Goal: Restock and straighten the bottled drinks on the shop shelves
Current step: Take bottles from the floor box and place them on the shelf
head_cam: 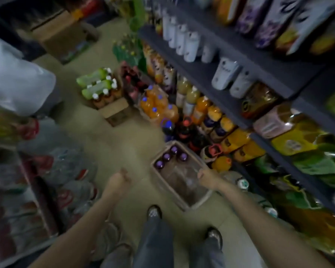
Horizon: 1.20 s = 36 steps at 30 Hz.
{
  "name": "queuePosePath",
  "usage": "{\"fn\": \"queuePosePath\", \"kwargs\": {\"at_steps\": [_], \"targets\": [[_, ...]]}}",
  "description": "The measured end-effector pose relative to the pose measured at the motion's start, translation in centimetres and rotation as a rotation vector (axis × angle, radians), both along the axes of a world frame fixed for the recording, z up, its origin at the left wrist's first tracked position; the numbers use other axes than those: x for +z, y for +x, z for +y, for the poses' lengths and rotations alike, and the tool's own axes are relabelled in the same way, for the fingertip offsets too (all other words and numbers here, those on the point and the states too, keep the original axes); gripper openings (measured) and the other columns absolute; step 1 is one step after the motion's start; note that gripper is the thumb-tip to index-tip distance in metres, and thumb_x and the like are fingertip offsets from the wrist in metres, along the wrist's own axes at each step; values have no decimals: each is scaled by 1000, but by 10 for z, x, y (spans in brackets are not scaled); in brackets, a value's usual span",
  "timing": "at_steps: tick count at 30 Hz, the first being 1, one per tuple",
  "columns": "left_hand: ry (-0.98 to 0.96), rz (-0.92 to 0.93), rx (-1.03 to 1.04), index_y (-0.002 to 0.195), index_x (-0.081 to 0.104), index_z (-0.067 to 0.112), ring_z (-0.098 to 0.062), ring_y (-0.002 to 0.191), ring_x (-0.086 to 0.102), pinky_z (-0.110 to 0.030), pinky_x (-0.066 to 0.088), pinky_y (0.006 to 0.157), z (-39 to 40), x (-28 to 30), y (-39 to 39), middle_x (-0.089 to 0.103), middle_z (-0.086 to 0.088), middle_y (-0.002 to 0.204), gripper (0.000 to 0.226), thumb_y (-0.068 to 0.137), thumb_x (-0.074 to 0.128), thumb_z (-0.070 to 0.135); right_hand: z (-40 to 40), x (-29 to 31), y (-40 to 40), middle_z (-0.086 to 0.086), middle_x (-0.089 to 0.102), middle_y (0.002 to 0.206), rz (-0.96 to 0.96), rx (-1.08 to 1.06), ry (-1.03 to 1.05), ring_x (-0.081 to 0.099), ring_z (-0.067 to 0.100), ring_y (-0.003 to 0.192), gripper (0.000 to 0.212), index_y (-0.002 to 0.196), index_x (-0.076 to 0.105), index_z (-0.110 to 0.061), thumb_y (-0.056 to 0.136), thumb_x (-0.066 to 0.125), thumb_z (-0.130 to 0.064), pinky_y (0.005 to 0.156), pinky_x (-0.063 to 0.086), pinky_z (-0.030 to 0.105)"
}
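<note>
— Legs (153,242) and shoes are standing nearest, on the floor (108,138). What are the hands doing?

— Left hand (118,179) is hanging over the floor with fingers curled, holding nothing. Right hand (206,176) is reaching over the box (184,205); blur is hiding whether its fingers are gripping anything.

— And the drinks?

— Four purple-capped bottles (171,156) are sitting at the box's far end. Orange bottles (159,108) and dark bottles (179,129) are crowding the floor beyond, against the shelves (205,74).

— Any labels?

— Nothing is reading clearly; everything is blurring. White bottles (182,39) are lining the middle shelf, snack bags (302,140) lying to the right.

— Anything in the way?

— Green bottles (96,84) are lying on a carton further up the aisle, and wrapped bottle packs (70,171) are standing left.
</note>
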<state>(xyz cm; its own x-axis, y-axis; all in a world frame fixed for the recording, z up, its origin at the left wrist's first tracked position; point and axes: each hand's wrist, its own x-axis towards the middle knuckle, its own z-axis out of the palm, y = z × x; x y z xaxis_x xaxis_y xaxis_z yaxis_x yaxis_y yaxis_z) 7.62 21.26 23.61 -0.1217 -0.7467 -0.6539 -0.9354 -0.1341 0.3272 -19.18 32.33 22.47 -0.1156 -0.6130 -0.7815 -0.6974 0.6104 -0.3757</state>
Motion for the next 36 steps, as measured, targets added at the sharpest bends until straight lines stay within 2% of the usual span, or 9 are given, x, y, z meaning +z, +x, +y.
{"fn": "queuePosePath", "kwargs": {"at_steps": [5,9,12,17,21,24,30,33,36], "targets": [[63,102,-82,118,56,0,-29,106,57,-21,34,75,-47,-39,-17,62,-18,113,27,93,49,6,-39,-73,30,12,51,131,30,-6,26,52,27,114,20,105,60,-10,94,46,-19,76,36,26],[109,247,-145,95,59,7,-1,68,56,-28,43,74,-72,-119,-36,60,-9,83,19,86,50,-7,-64,-158,41,14,62,113,43,-115,-19,56,30,107,22,108,60,-8,88,51,-10,86,41,29],[131,200,-126,93,60,4,-20,71,59,-28,45,69,-88,-202,-44,62,-14,81,16,85,50,-4,-78,-243,45,18,63,111,4,-85,-22,57,32,106,25,108,59,-3,84,54,-6,87,43,32],[102,127,-77,95,59,8,-34,83,62,-35,47,74,-99,-338,-46,65,-21,88,37,68,41,27,-114,-382,55,15,34,146,30,106,-98,34,33,134,42,137,42,-13,95,38,-15,112,26,43],[132,223,64,100,56,4,-26,76,57,-26,45,66,-84,-403,-32,59,-13,83,16,86,51,0,-145,-462,79,9,25,149,70,274,-272,30,32,133,56,144,31,-22,90,44,-12,113,23,39],[138,269,105,95,52,9,-12,68,49,-9,39,57,-64,-424,-12,51,6,74,18,86,49,-6,-155,-479,91,11,22,148,222,352,-267,27,34,129,57,143,30,-16,89,42,0,105,30,39],[138,277,93,98,53,11,-9,73,51,-24,43,71,-59,-422,-7,53,8,79,22,86,48,-6,-151,-453,72,13,52,119,302,384,-310,55,34,106,37,119,48,-8,86,59,-20,79,44,39],[188,403,124,95,47,17,-5,69,46,-16,39,67,-62,-410,-35,48,8,82,35,78,57,-12,-135,-400,49,13,65,79,310,338,-555,64,33,73,32,83,58,-6,68,73,-29,52,45,31],[256,560,20,117,41,19,4,93,51,-7,38,86,-61,-398,-70,52,12,104,71,62,80,-1,-129,-337,40,7,60,61,302,312,-812,61,26,54,27,67,55,-10,68,58,-37,40,39,25]]}}
